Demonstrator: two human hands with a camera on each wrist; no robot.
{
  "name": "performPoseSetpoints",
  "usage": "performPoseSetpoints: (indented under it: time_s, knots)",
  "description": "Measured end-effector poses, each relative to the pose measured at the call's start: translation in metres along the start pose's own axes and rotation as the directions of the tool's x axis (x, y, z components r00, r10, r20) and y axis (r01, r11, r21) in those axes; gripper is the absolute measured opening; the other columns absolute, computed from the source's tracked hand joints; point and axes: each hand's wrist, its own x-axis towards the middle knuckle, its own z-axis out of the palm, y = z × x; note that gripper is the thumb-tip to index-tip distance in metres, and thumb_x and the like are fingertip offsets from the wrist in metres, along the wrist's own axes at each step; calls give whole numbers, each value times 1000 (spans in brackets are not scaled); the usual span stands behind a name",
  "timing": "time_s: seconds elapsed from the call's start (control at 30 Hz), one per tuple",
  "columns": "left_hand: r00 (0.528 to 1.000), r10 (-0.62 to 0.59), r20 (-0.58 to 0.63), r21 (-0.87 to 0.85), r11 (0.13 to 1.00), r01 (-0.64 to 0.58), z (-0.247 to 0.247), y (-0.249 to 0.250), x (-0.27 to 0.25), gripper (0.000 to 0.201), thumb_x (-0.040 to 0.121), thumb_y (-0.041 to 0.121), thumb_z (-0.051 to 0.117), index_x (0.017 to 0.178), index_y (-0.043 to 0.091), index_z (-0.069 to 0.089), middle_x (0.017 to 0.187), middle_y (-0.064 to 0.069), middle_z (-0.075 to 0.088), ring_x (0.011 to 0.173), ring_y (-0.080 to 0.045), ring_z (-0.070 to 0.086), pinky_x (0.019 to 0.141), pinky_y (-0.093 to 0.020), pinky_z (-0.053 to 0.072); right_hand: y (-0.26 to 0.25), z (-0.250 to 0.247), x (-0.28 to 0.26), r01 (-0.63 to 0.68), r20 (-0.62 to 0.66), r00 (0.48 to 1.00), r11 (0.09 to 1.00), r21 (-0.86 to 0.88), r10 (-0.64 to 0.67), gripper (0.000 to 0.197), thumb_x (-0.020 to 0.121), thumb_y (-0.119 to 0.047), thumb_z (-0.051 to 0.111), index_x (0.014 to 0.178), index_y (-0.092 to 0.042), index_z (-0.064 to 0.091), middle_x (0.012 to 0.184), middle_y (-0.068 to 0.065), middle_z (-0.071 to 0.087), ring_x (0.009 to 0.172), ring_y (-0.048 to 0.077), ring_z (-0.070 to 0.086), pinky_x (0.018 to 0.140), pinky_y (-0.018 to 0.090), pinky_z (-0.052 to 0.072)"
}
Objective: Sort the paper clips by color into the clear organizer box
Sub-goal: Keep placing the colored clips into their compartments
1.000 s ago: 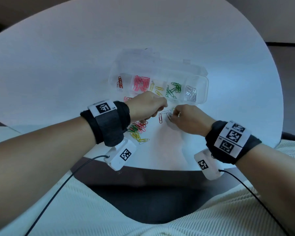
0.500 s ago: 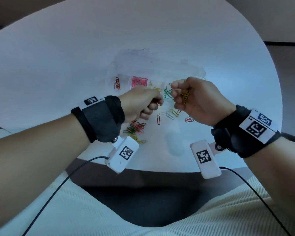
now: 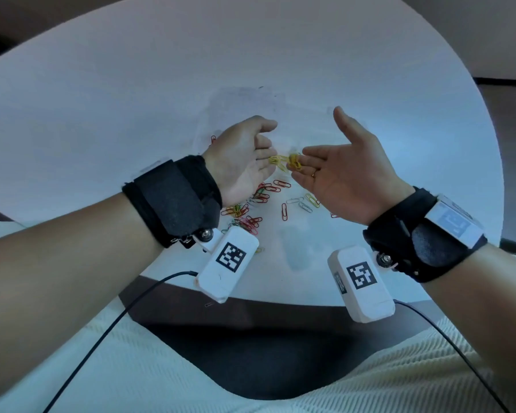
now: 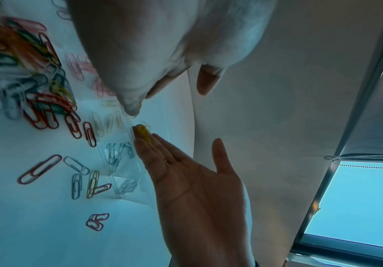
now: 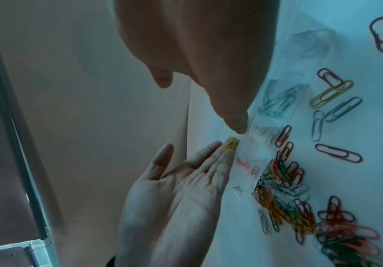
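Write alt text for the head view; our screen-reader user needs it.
Two open, palm-up hands, left hand and right hand, meet fingertip to fingertip with yellow paper clips on them, above a white table. Mixed-colour loose clips lie below.

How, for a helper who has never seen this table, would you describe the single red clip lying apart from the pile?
On the white table, look below the gap between left hand and right hand, just right of the mixed pile. The red clip lies there alone, its length pointing away from the person; its nearest neighbours on the right are silver clips.
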Motion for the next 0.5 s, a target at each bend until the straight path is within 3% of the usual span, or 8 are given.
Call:
performPoseSetpoints:
  time_s: [0.1,0.17,0.23,0.3,0.33,0.4,0.5]
  knots:
    - [1000,-13,20,13,1000,13,1,3,-2,51,95,32,50,134,0,41,152,-22,27,143,-26,25,117,-36,26,0,2,-1,3,15,1000,1000,-30,-3,96,92,-62,43,150,8,12,155,26,23,144,32,28,117,41,29]
    - [1000,20,20,55,998,-21,2,3,-5,47,95,31,50,134,4,44,145,-19,39,140,-24,33,115,-35,30,0,1,-1,12,19,1000,998,-56,-11,90,92,-61,43,149,5,20,151,24,32,141,30,35,115,40,33]
    - [991,133,0,204,970,-130,6,2,-8,33,95,26,51,121,6,56,123,-10,56,123,-18,51,106,-31,41,-1,0,-1,48,7,999,988,-147,-48,67,95,-51,47,139,0,43,135,20,54,124,27,55,106,36,44]
    - [954,297,39,470,837,-280,9,-1,-11,19,93,17,52,106,8,64,96,-2,65,91,-12,62,83,-24,50,-4,-2,-5,122,-21,990,911,-395,-142,31,96,-28,51,111,-4,63,100,14,69,88,24,68,85,34,54]
    - [928,363,83,591,732,-339,11,-3,-13,14,91,14,55,97,10,66,83,2,66,77,-10,62,71,-24,50,-6,-5,-8,150,-33,979,819,-554,-201,20,93,-16,52,97,-4,67,84,13,69,71,24,66,74,35,55]
    - [894,411,177,755,526,-391,10,-14,-13,8,86,13,59,85,12,68,69,7,64,63,-8,58,61,-25,49,-7,-11,-13,97,-38,968,509,-855,-248,22,87,-5,48,80,-2,69,66,10,66,53,22,59,61,34,53]
    - [899,329,288,896,240,-375,5,-42,-9,10,82,18,61,85,19,70,68,12,58,65,-6,53,61,-18,42,-2,-25,-15,-84,-81,992,-32,-996,-92,25,88,-14,46,86,-12,71,69,-2,73,56,21,67,59,30,58]
